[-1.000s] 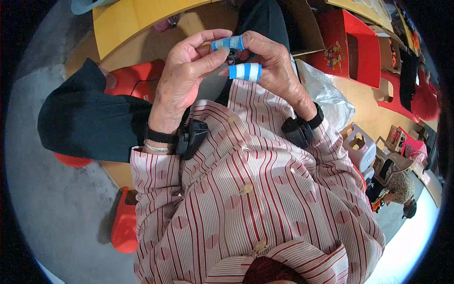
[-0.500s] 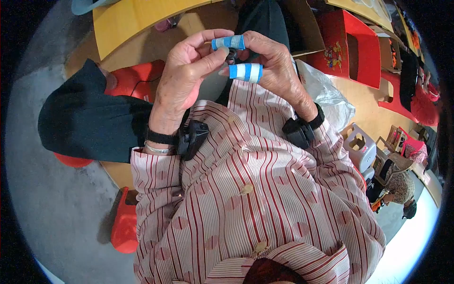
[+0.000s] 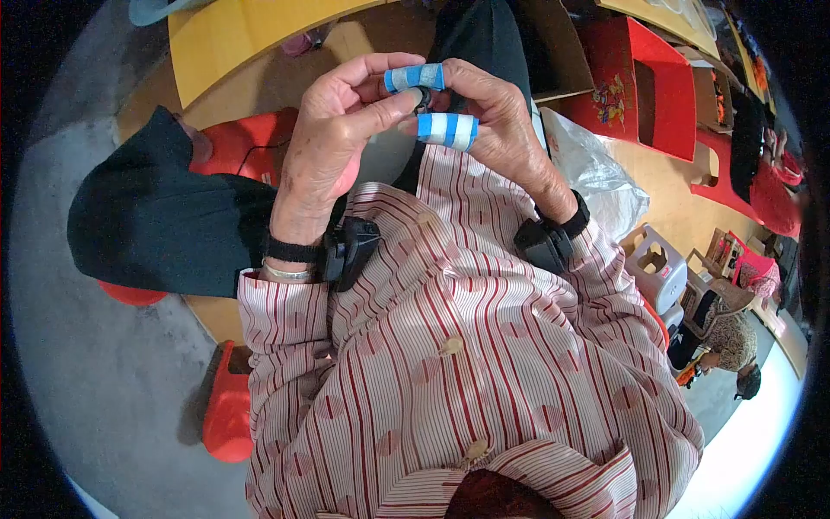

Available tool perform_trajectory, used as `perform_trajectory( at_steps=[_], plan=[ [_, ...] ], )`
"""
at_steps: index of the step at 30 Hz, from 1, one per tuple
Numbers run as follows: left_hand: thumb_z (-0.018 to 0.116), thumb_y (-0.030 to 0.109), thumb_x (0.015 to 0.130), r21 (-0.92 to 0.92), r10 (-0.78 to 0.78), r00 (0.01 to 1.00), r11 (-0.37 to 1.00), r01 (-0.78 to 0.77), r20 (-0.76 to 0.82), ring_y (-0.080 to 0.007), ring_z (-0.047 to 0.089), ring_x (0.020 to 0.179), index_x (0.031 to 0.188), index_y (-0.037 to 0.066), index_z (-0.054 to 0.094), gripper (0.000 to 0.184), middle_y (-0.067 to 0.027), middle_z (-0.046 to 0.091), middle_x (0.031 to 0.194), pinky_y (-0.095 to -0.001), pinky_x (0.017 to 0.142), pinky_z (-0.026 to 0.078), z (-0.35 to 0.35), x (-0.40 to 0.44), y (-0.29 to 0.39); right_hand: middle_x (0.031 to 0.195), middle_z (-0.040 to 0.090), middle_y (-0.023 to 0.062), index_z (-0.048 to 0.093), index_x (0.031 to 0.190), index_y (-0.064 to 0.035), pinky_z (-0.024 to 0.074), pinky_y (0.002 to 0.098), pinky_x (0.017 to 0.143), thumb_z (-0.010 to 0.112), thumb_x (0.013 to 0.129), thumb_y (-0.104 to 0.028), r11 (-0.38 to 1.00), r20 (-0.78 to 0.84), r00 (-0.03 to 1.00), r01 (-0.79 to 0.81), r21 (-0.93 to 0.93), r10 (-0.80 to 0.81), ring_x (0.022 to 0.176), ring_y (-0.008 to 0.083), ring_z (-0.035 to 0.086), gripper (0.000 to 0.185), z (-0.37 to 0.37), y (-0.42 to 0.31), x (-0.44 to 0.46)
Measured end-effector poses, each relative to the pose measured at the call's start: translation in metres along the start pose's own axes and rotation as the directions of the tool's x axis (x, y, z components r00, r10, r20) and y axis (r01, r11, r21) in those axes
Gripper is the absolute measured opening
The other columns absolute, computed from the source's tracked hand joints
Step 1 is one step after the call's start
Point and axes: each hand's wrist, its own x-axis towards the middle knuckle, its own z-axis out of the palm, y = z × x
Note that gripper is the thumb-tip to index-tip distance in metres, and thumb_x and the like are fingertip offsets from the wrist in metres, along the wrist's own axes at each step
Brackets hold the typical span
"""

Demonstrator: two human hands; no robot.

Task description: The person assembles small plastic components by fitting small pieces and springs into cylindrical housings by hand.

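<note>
A small black part, too tiny and covered to name, sits between the fingertips of both hands. My left hand pinches it from the left with thumb and index finger. From the other side, my right hand closes on it, its thumb and index finger wrapped in blue-and-white striped bands. The upper finger band and the lower finger band lie above and below the part. Both hands are raised in front of my striped shirt, over my lap.
A yellow table edge curves across the upper left. To the right stand a red box, an open cardboard box, a clear plastic bag and a grey stool. A red stool is at lower left; another person is at far right.
Both hands keep their pinch and have shifted only slightly, the banded fingers tilting a little around the small black part.
</note>
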Motion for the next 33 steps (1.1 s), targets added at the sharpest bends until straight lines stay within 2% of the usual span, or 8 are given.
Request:
perform_trajectory(
  at_steps=[6,11,14,17,20,26,33],
  plan=[
    [0.063,-0.001,0.082,0.002,0.018,1.0,1.0,-0.018,0.015,-0.0114,0.061,0.089,0.115,-0.002,0.058,0.034,-0.0084,0.064,0.101,-0.0235,0.081,0.05,-0.002,0.0,-0.002,0.083,0.055,0.0044,0.063,0.102,-0.0026,0.0482,0.0265,0.065,0.077,0.072,-0.011,0.998,-0.014,0.998,0.063,0.02,-0.063,0.076,0.0125,0.056,0.034,0.003,0.006,0.001],
    [0.063,0.0,0.083,-0.037,-0.034,0.999,0.999,0.034,0.007,-0.011,0.061,0.089,0.116,-0.002,0.057,0.034,-0.0079,0.064,0.102,-0.0232,0.08,0.05,-0.005,0.001,-0.004,0.082,0.055,0.005,0.06,0.098,-0.0007,0.048,0.0279,0.064,0.077,0.072,-0.011,0.994,-0.039,0.993,0.109,0.004,-0.109,0.074,0.014,0.056,0.032,0.005,0.014,0.002],
    [0.063,0.0,0.083,-0.054,-0.051,0.999,0.997,0.051,-0.002,-0.0109,0.061,0.089,0.117,-0.002,0.057,0.035,-0.0078,0.064,0.101,-0.0229,0.079,0.05,-0.004,0.0,-0.003,0.083,0.055,0.0077,0.06,0.097,-0.0004,0.0487,0.0302,0.065,0.077,0.071,-0.011,0.987,-0.044,0.987,0.153,-0.054,-0.156,0.073,0.0186,0.058,0.032,0.005,0.014,0.002],
    [0.063,0.001,0.083,-0.063,-0.055,0.999,0.997,0.054,-0.004,-0.0107,0.06,0.088,0.118,-0.002,0.056,0.035,-0.0077,0.064,0.101,-0.0227,0.079,0.05,-0.003,0.0,-0.003,0.09,0.055,0.006,0.061,0.104,0.0006,0.0549,0.0241,0.068,0.078,0.072,-0.015,0.939,0.05,0.982,0.189,-0.289,-0.182,0.081,0.0128,0.061,0.04,-0.003,0.008,0.002],
    [0.063,0.001,0.083,-0.064,-0.049,0.999,0.997,0.048,-0.009,-0.0103,0.06,0.088,0.118,-0.002,0.056,0.036,-0.0077,0.064,0.101,-0.0228,0.078,0.05,-0.004,0.0,-0.003,0.083,0.054,0.012,0.056,0.095,0.0005,0.0488,0.0344,0.067,0.071,0.065,0.0,0.944,-0.015,0.975,0.209,-0.256,-0.22,0.077,0.0292,0.058,0.034,0.002,0.009,0.003],
    [0.064,0.003,0.084,-0.069,-0.04,0.999,0.997,0.039,-0.017,-0.0094,0.06,0.086,0.119,-0.002,0.055,0.036,-0.0067,0.064,0.1,-0.0228,0.076,0.05,-0.003,0.001,-0.004,0.084,0.053,0.0124,0.054,0.092,-0.0005,0.0471,0.0377,0.068,0.066,0.059,0.005,0.916,-0.014,0.964,0.246,-0.317,-0.264,0.081,0.0323,0.055,0.035,0.004,0.01,0.006],
    [0.064,0.004,0.085,-0.08,-0.045,0.999,0.996,0.045,-0.007,-0.0084,0.058,0.084,0.119,-0.002,0.054,0.036,-0.0054,0.063,0.098,-0.0225,0.074,0.048,0.001,-0.002,-0.001,0.083,0.053,0.0113,0.054,0.092,-0.0008,0.0473,0.0378,0.068,0.067,0.057,0.004,0.865,-0.008,0.939,0.314,-0.391,-0.344,0.08,0.0316,0.055,0.037,-0.001,0.006,0.007]
  ],
)
